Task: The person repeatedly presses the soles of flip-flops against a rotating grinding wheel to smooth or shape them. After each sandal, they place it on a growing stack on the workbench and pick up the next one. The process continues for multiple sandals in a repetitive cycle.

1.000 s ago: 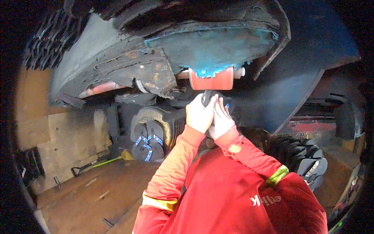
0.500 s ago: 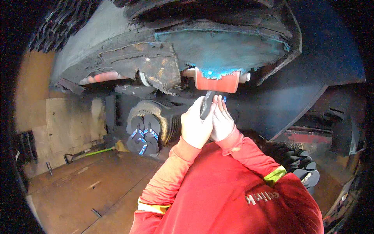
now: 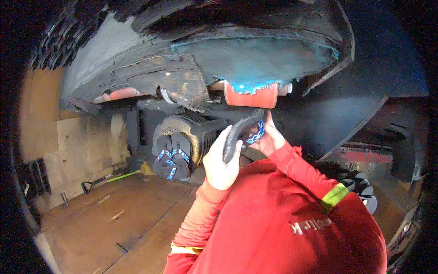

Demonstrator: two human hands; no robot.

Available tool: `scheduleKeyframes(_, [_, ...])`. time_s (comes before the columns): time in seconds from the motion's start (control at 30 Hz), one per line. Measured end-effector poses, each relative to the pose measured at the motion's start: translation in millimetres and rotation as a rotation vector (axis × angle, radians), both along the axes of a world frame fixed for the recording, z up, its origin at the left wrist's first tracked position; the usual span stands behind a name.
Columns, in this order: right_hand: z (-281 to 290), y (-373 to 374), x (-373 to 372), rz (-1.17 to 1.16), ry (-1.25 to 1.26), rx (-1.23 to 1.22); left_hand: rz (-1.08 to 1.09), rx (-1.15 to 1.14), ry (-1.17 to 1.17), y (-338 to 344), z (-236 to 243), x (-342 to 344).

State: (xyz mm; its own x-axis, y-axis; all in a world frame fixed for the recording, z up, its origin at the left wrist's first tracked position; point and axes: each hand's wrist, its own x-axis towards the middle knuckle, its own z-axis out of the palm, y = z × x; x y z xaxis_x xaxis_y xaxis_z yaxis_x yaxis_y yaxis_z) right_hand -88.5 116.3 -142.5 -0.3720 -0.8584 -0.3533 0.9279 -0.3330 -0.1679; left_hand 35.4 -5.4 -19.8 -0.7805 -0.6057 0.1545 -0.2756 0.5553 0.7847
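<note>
Brown flooring (image 3: 150, 228) fills the lower left of my head view. Above it, a dark machine housing (image 3: 132, 55) spans most of the width. Its ragged blue flap (image 3: 269, 59) hangs over the orange-red roller (image 3: 251, 98) and blocks my sight of the upper face. At right, a sandal pile (image 3: 363, 188) is partly covered by the red garment (image 3: 283, 214). At left, dark sandals (image 3: 171, 160) with patterned straps sit bundled. Left hand (image 3: 221, 162): clamped on the sole edge of a tilted dark sandal (image 3: 237, 131), located just below the roller; I cannot confirm contact. Right hand (image 3: 271, 137): at the strap side, fingers partly hidden; I cannot tell whether it grips. Status, in my judgement: the blue-and-white strap (image 3: 256, 132) is already fitted; edge finish cannot be verified, so remaining work is undetermined.
</note>
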Motion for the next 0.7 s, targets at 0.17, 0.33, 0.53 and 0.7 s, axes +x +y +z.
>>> scheduleKeyframes(0.17, [-19.8, -36.0, -42.0, 0.234, 0.125, -0.084, -0.056, -0.168, 0.007, -6.6, 28.3, -9.3])
scheduleKeyframes(0.33, [-20.7, -18.6, -40.5, 0.182, 0.038, 0.071, -0.016, 0.178, -0.208, -6.3, 21.7, -57.2])
scheduleKeyframes(0.53, [8.2, -21.5, -38.5, 0.21, 0.097, 0.044, 0.028, 0.074, -0.089, 4.5, 63.0, -43.1])
scheduleKeyframes(0.7, [24.4, -31.6, -37.9, 0.197, 0.138, 0.068, -0.025, 0.014, -0.087, 3.2, 81.6, -38.8])
